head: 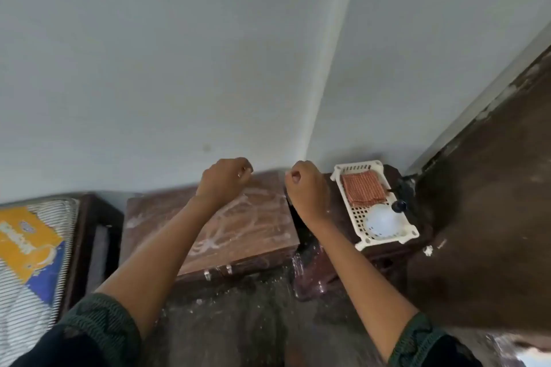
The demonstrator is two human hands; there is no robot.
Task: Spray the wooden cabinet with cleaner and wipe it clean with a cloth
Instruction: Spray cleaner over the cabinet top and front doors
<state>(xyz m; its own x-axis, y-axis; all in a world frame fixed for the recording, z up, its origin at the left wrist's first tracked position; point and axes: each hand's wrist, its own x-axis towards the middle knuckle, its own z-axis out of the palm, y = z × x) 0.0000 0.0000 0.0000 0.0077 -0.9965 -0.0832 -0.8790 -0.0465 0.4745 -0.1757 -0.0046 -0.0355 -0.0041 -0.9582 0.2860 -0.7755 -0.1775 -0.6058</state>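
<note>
Your wooden cabinet (238, 226) sits against the wall under both arms, its top smeared with white streaks. Just right of it, on a darker unit, a white slotted basket (357, 217) holds 1 reddish ribbed pad (363, 188) and 1 white ball (383, 222). Your left hand (225, 180) and right hand (305, 188) hover near each other over the cabinet's back edge, fingers on both curled together into fists.

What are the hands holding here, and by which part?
Nothing visible: the left hand and right hand are empty curled fists above the wooden cabinet.
</note>
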